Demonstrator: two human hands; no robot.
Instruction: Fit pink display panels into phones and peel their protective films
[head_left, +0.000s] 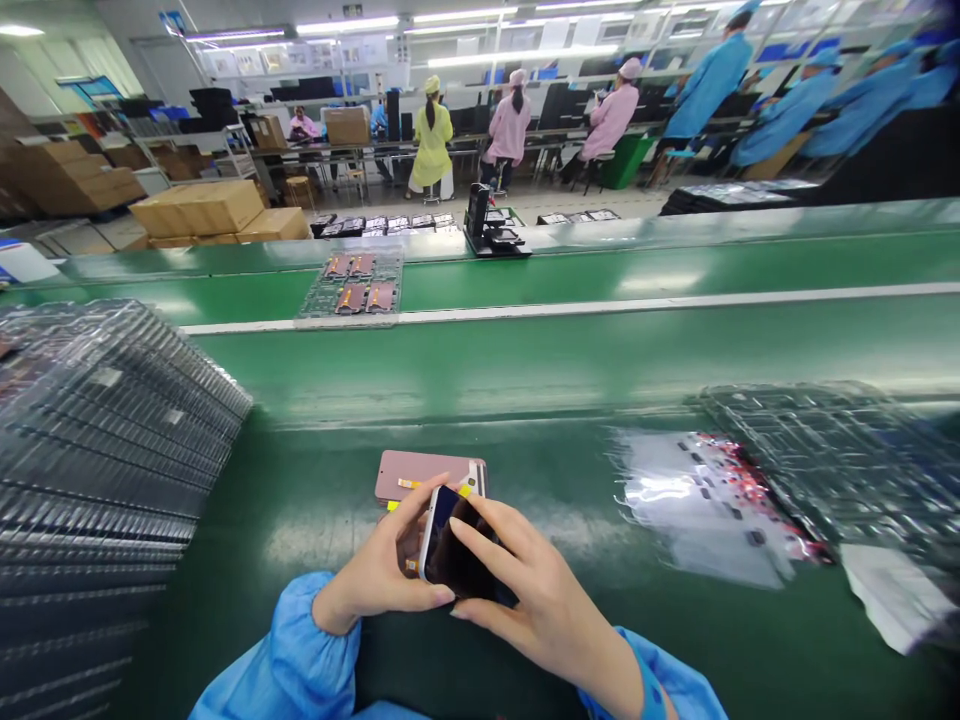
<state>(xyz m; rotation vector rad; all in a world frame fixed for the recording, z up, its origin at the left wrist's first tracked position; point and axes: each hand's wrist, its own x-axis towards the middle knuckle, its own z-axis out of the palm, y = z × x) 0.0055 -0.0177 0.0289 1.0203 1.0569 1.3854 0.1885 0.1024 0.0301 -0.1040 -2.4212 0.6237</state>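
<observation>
Between my two hands, low in the middle of the head view, is a smartphone (444,530) with a silver edge and a dark glossy face, tilted up. My left hand (379,570) wraps round its silver side, thumb along the lower end. My right hand (529,575) grips the dark side, with fingers laid over the face and the thumb below. Whether the dark screen is a separate part from the frame, I cannot tell. Just beyond my fingers lies a pink phone panel (431,467) with an orange flex strip and yellow tabs, partly covered by my hands.
A tall stack of clear plastic trays (112,430) stands at left. Plastic film sheets (675,490) with red tabs lie at right, beside more clear trays (840,450). Across the green line (570,350) sit a tray of pink parts (360,285) and a black fixture (491,225). Co-workers sit behind.
</observation>
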